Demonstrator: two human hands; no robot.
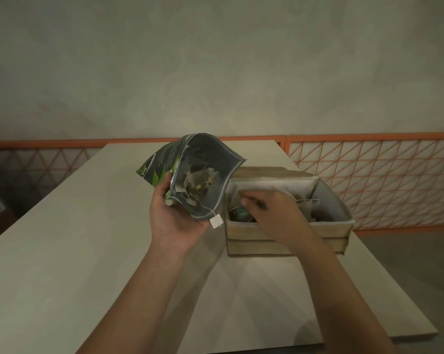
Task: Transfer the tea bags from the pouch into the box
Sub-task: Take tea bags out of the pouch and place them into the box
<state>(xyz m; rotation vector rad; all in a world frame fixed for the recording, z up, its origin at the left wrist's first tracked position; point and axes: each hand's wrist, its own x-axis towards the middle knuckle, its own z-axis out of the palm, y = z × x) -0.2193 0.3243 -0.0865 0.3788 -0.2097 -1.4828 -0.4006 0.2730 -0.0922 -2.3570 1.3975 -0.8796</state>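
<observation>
Item: pouch (pixel 190 172), dark foil with green printing, mouth wide open and turned toward us. We found it lifted off the table (pixel 62 238), tilted, and gripped at its lower left edge by the left hand (pixel 176 215), thumb curled over the front face and palm beneath.

Item: tea bags (pixel 199 181), mesh pyramids with strings, lying loose inside the pouch. One white paper tag (pixel 216 222) hung on its string over the pouch's lower lip, just above the left palm.

Item: box (pixel 287 241), wooden, lined with pale cloth, lid open and leaning back. It stood on the table just to the right of the pouch. We noted several strings and a tag (pixel 308 201) already inside, with dark contents partly hidden.

Item: right hand (pixel 269 213), reaching down into the left part of the box, fingers bent and blurred. We could not tell whether it pinched a tea bag or had let go.

The two hands were apart, the pouch's rim between them.

Surroundings: a plain wall (pixel 215 72) behind, and an orange lattice railing (pixel 381 175) past the table's far edge.
</observation>
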